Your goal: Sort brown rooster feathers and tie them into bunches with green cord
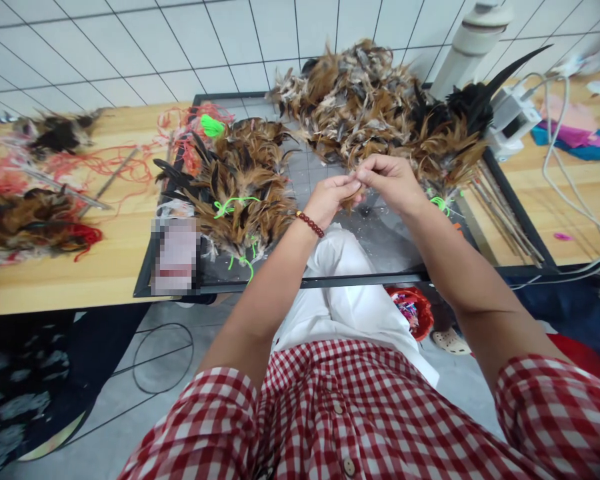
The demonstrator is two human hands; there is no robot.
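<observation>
My left hand (pixel 334 198), with a beaded bracelet (pixel 310 225) at its wrist, is closed around a small brown feather (pixel 351 199). My right hand (pixel 391 181) meets it at the fingertips in a pinch; what those fingers hold, if anything, is hidden. Both hands are over a black-framed glass panel (pixel 313 257). Beyond them rises a big heap of brown and white feathers (pixel 350 100). Left of my hands lie feather bunches (pixel 247 173), some tied with bright green string (pixel 234 205).
A pixelated rectangular item (pixel 176 257) sits at the panel's left corner. Tangled red string (pixel 123 163) and more feathers (pixel 25 223) cover the left tabletop. Thin sticks (pixel 505 210), a white charger (pixel 515 117) and its cable (pixel 575 200) are on the right. Black plumes (pixel 473 103) stick up nearby.
</observation>
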